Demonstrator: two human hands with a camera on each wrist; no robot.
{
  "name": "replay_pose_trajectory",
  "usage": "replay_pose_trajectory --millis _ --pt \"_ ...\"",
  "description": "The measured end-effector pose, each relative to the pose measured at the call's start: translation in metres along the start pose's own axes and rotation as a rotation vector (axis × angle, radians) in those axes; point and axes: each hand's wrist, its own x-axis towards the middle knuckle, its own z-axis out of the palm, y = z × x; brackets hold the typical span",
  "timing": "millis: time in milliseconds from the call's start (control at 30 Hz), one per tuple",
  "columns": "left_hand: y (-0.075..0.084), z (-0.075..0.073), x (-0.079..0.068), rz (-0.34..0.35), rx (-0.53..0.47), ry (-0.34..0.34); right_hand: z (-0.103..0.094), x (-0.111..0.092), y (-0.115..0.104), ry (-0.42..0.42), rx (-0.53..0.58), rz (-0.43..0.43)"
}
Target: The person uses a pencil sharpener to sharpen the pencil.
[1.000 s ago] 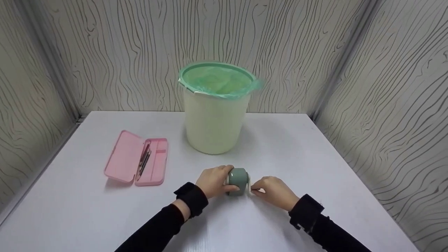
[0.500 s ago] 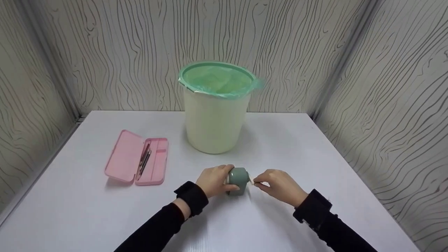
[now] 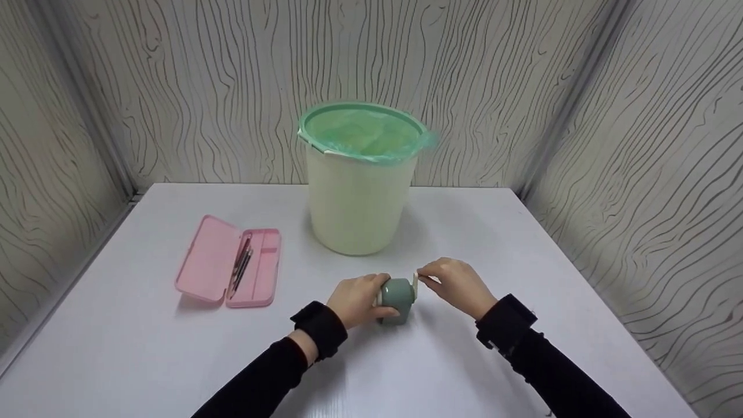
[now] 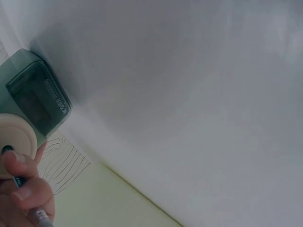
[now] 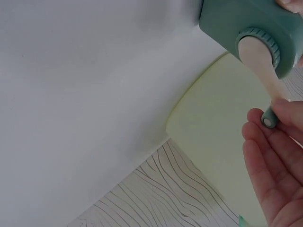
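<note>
A green pencil sharpener [image 3: 398, 292] stands on the table, in the middle of the head view. My left hand [image 3: 355, 301] grips it from the left, fingers on top and thumb low in front. In the left wrist view, fingers of this hand also hold a dark pencil [image 4: 41, 217] against the round cream front [image 4: 18, 137], with its inner end hidden. On the opposite side, my right hand [image 3: 457, 284] pinches the small green knob [image 5: 270, 119] of the cream crank [image 5: 258, 56]. The crank points upward in the head view.
An opened pink pencil case [image 3: 264, 284] with several pencils [image 3: 241, 273] lies on the left of the white table [image 3: 145, 348]. Behind the sharpener stands a pale green bin [image 3: 359, 203], its rim covered by a green plastic liner [image 3: 377, 155]. Wood-grain panels surround the table.
My right hand has risen with the crank, which has swung from pointing down to pointing up. The left hand and the sharpener have stayed almost still.
</note>
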Motion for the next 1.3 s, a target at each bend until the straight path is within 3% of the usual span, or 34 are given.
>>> replay_pose_trajectory --millis 233,567,833,1133,1300 --pt "0.001 0.001 0.001 -0.001 0.008 0.014 0.005 0.008 0.003 -0.026 -0.012 0.057" --pt "0.001 0.002 -0.001 -0.014 0.008 0.015 0.016 0.013 0.005 -0.047 -0.045 0.061" --pt "0.003 0.002 -0.002 -0.019 0.009 0.006 0.031 0.011 0.007 -0.157 -0.055 0.066" --pt "0.003 0.001 -0.002 -0.027 0.009 0.007 0.038 0.003 0.006 -0.253 0.018 0.097" --pt "0.003 0.001 -0.002 -0.032 0.009 0.007 0.038 -0.001 0.008 -0.298 0.089 0.066"
